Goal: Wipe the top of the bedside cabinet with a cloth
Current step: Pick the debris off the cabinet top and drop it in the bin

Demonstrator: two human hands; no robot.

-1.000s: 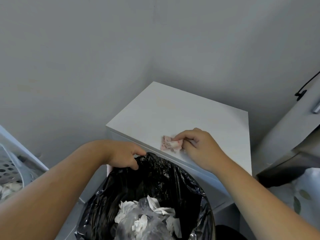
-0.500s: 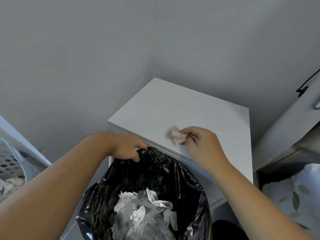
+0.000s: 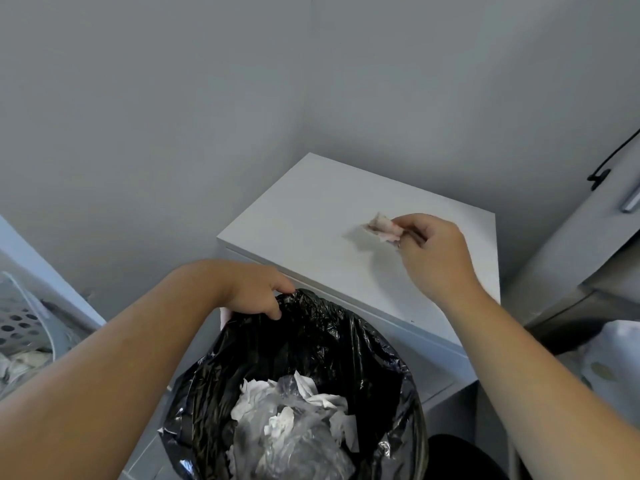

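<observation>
Left hand [image 3: 256, 291] is closing its fingers over the rim of the black bin bag [image 3: 311, 358] and holding it just below the cabinet's near-left edge. We're seeing crumpled white paper [image 3: 294, 410] and clear plastic lying inside the bag. Far left, a perforated basket [image 3: 20, 323] is sitting low against the wall.

The bedside cabinet [image 3: 311, 216] is standing in the corner, its white top bare apart from the cloth. Moving right, the cloth [image 3: 382, 228] is a small pinkish wad, blurred, resting on or just over the middle of the top; we can't tell if it's pressing flat.

Right hand [image 3: 436, 251] is pinching the cloth between thumb and fingertips, the other fingers curling in, nothing else in it.

We're judging the wipe as underway, with the far and left parts of the top possibly not covered yet. To do it well, we're suggesting:
- flattening the wad under the fingers for more contact
- running overlapping strokes from the back wall toward the near edge
- sweeping any crumbs off the near-left edge into the bag being held there
- keeping the bag rim tight against the cabinet so nothing is dropping past it.
</observation>
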